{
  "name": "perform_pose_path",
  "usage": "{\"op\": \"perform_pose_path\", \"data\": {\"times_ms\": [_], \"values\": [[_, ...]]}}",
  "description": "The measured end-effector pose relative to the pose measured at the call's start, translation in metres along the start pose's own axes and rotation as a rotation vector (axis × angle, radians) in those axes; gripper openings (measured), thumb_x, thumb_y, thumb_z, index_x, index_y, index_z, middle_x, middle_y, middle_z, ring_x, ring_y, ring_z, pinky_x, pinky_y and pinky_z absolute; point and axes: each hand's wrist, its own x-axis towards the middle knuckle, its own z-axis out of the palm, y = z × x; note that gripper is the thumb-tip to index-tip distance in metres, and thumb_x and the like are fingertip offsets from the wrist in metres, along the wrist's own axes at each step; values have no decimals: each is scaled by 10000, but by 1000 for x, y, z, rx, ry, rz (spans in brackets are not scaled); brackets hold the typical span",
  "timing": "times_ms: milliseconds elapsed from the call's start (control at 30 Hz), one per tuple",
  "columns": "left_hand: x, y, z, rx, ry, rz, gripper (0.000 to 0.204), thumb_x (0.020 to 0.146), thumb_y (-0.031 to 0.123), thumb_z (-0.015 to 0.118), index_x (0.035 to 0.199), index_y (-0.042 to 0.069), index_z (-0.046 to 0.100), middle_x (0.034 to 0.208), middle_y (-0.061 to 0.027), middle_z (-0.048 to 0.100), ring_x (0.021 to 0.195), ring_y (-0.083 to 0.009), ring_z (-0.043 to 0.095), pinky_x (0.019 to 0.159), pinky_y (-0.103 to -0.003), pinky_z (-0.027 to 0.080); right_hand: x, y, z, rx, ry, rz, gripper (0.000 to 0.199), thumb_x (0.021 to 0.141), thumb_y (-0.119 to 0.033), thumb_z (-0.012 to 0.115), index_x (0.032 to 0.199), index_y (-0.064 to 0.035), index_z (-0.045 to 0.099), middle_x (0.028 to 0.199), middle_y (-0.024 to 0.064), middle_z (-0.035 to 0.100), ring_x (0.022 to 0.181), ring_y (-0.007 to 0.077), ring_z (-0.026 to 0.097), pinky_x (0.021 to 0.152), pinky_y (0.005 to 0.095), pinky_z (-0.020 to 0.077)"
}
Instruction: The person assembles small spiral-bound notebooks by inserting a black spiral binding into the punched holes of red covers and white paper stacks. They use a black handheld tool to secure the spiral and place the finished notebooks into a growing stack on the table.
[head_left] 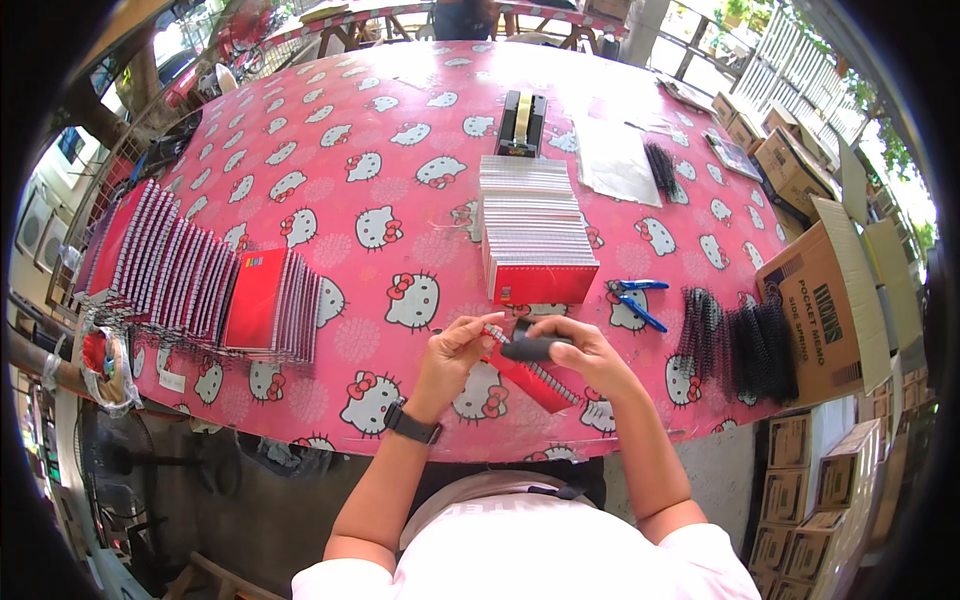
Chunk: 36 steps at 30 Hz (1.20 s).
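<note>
Close to the table's near side, a red spiral-bound notebook (540,387) lies slanted between my hands. My left hand (455,355) pinches its upper end near the spiral binding. My right hand (588,352) is closed around a dark, black-handled tool (532,348), held over the binding; its working end is hidden. Just beyond stands a row of red-covered pads (545,284) with white page edges. To the right of my right hand rests a pair of blue-handled pliers (643,303), with bunches of black spiral coils (745,345) farther right.
Stacked spiral notebooks (262,305) fill the table's left side. A tape dispenser (520,125) stands behind the pads, with a white sheet (617,160) and more black coils (661,170) beside it. An open cardboard box (822,310) borders the right edge.
</note>
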Motion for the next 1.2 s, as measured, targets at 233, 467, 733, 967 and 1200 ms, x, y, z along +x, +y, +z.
{"op": "perform_pose_path", "data": {"times_ms": [233,467,733,967,1200], "values": [[-2,9,3,-5,-45,18,287,906,7,595,1183,45,655,950,31,574,817,-43,521,717,-198,452,-19,-10,-28,-1021,232,-95,517,805,-451,701,1141,-66,618,1296,191,540,1196,383,468,989,478,359],[-6,32,20,-84,-90,18,172,872,13,661,1043,3,676,923,-21,671,802,-49,594,702,-192,493,-25,-52,25,-776,332,-321,323,787,-209,748,1059,-64,650,1049,115,640,1006,271,582,851,382,469],[-14,55,29,-29,2,101,144,844,-12,683,988,-21,679,917,-69,696,819,-78,634,726,-203,527,-17,-48,54,-621,355,-424,192,844,-64,681,1023,-9,637,880,99,645,795,187,640,704,297,506],[-25,53,24,-4,42,136,178,838,-19,683,1014,-39,660,923,-78,692,864,-107,643,780,-248,536,-7,-48,70,-688,341,-414,244,807,-172,739,872,-13,566,765,95,536,649,223,537,593,314,442],[-27,61,23,53,78,209,193,836,51,710,1015,-3,660,896,-60,694,848,-94,640,760,-247,528,-6,-45,76,-739,315,-410,124,905,-120,612,912,-3,571,820,132,577,700,267,581,622,332,466]]}}
